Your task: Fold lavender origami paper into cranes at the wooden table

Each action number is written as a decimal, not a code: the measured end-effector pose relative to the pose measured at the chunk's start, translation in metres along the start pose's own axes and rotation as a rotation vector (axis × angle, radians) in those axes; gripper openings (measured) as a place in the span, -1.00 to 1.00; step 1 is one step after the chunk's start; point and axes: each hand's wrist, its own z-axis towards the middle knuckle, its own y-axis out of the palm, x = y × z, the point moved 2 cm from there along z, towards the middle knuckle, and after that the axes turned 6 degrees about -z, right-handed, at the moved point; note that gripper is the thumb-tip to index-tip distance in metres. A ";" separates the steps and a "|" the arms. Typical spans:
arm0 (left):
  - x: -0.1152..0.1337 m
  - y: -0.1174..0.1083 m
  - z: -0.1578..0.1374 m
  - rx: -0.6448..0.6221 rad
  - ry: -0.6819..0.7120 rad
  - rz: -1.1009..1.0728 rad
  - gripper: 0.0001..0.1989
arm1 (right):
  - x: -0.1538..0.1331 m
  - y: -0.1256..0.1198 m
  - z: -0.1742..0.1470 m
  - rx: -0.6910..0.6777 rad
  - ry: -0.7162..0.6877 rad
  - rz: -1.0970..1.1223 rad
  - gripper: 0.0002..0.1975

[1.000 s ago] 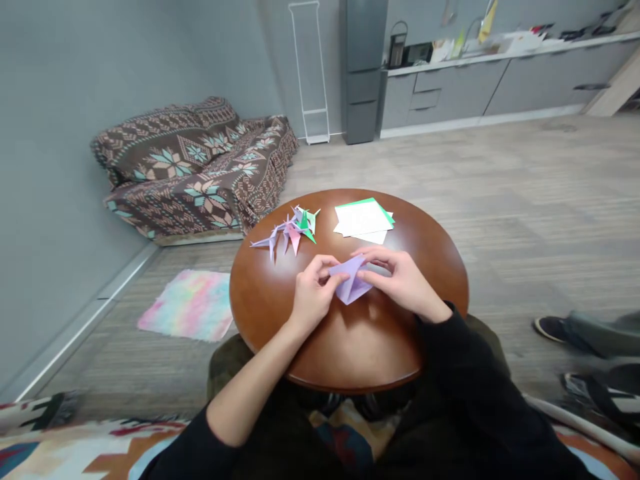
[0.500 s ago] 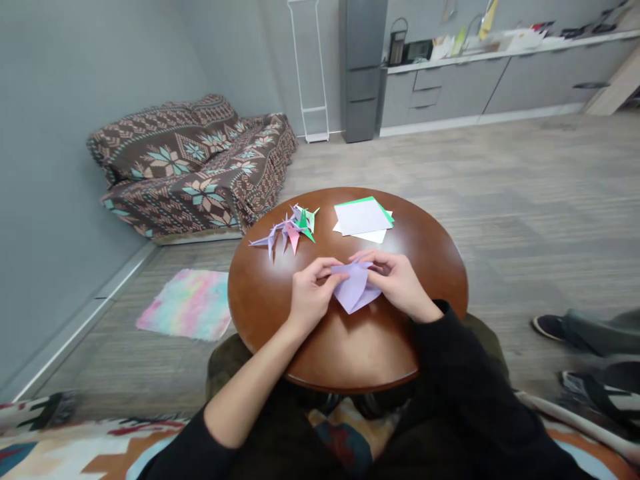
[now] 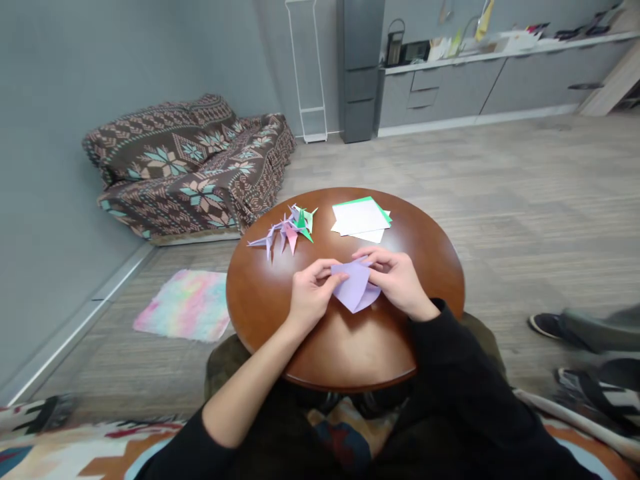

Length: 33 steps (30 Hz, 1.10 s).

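A partly folded sheet of lilac origami paper [image 3: 352, 288] is held over the middle of the round brown table [image 3: 350, 363], its pointed corner facing me. My left hand [image 3: 313, 288] pinches its left edge between thumb and fingers. On the right side my right hand [image 3: 395, 279] grips the sheet, thumb at the near layer and fingers behind the top edge. The paper's far side is hidden by the fingers. Beyond my left hand stand several folded paper cranes, among them a pink crane [image 3: 291, 240], a green crane [image 3: 304, 227] and a lilac crane [image 3: 267, 241].
A stack of paper sheets [image 3: 360, 217], white over green, lies at the table's far side. A patterned covered sofa [image 3: 200, 170] and a pastel rug [image 3: 185, 305] are to the left. At the right, another person's leg and shoe [image 3: 547, 325] show beside the table.
The right fingers have shifted slightly at the paper's top edge, and its right flap looks a little more curved. Both hands keep their hold; the view has moved slightly.
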 end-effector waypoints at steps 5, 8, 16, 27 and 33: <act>-0.002 0.000 0.000 0.005 -0.019 -0.023 -0.76 | -0.001 -0.003 0.001 0.079 0.002 0.022 -0.88; -0.002 -0.001 0.000 0.025 -0.024 -0.022 -0.75 | -0.002 -0.004 0.002 0.113 -0.010 0.001 -0.88; -0.002 -0.003 0.000 0.057 0.030 0.039 -0.77 | 0.002 -0.001 0.001 0.057 0.003 0.035 -0.88; -0.003 0.000 -0.001 0.038 -0.028 -0.005 -0.74 | 0.003 -0.007 0.003 0.165 -0.063 0.002 -0.87; 0.000 -0.002 0.000 0.107 -0.039 -0.021 -0.78 | 0.003 -0.014 0.004 0.284 -0.108 -0.005 -0.88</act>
